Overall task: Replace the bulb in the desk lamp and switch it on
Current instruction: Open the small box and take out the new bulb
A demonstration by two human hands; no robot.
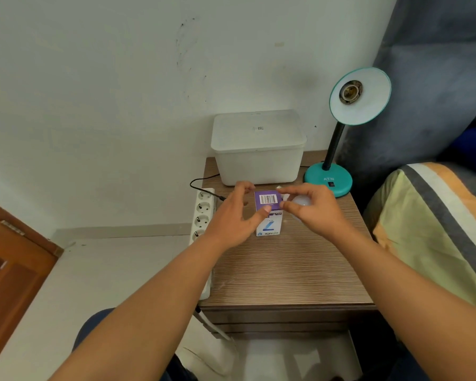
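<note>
A teal desk lamp (pixel 327 179) stands at the table's back right, its shade tilted toward me and its socket (pixel 351 92) empty. A black switch (pixel 331 184) sits on its base. A purple and white bulb box (pixel 268 215) stands upright mid-table. My left hand (pixel 231 218) grips it, thumb on the front face and fingers at its back left edge. My right hand (pixel 311 213) hovers open at the box's top right corner, index finger and thumb apart. A white bulb (pixel 300 200) lies on the table just behind that hand, partly hidden.
A white lidded bin (pixel 259 149) stands against the wall behind the box. A white power strip (pixel 204 213) with a black cord runs along the wooden bedside table's (pixel 286 270) left edge. A bed with a striped cover (pixel 437 215) borders the right; a wooden door (pixel 8 270) is at left.
</note>
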